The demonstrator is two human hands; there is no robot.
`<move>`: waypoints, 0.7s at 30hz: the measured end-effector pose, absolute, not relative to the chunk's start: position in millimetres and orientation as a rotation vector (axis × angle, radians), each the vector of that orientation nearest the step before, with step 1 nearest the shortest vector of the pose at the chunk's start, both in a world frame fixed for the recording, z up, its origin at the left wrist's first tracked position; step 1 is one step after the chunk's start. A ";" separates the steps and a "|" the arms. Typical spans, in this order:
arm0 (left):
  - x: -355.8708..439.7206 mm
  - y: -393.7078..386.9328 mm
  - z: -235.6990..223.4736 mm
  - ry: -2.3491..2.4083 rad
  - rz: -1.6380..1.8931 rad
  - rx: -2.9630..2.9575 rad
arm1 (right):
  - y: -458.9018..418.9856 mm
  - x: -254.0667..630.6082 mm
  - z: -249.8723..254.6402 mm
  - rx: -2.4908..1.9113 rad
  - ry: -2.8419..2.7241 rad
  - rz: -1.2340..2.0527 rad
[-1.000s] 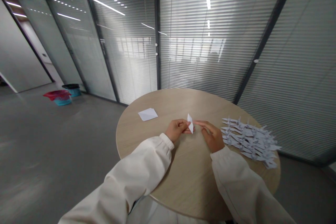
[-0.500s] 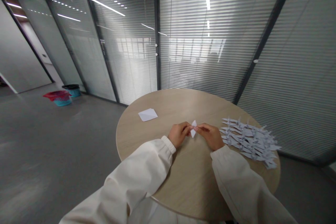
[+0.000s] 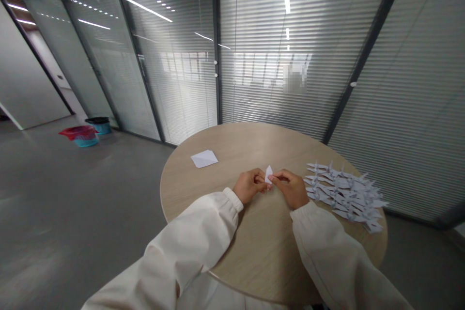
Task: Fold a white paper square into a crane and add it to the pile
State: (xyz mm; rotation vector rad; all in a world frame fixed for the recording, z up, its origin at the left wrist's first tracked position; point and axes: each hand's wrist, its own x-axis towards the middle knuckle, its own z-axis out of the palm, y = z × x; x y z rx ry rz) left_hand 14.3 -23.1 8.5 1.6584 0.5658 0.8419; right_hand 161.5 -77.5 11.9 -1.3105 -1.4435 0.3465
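A small folded piece of white paper point(image 3: 268, 173) is pinched between both my hands just above the round wooden table point(image 3: 261, 242). My left hand point(image 3: 249, 186) has its fingers curled on the paper's left side. My right hand point(image 3: 292, 189) grips the right side, fingers closed. Most of the paper is hidden behind my fingertips; only a pointed tip sticks up.
A group of several folded white paper cranes point(image 3: 343, 194) lies on the table to the right. A flat white sheet point(image 3: 204, 158) lies at the table's far left. Glass walls with blinds stand behind. Red and blue bins point(image 3: 84, 134) sit on the floor far left.
My right hand closed in from an outstretched pose onto the paper. The paper, held upright a second ago, is now smaller between both sets of fingertips.
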 end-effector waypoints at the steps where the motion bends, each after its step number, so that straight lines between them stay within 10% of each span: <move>1: 13.9 -23.0 8.4 0.566 0.851 1.672 | -77.7 161.0 12.2 -1.314 -1.444 0.362; 8: 11.9 -21.3 8.5 0.582 0.857 1.774 | -76.8 161.5 13.5 -1.280 -1.411 0.600; 21: 11.4 -21.3 12.0 0.546 0.643 1.155 | -81.0 165.2 13.4 -1.070 -1.679 -0.024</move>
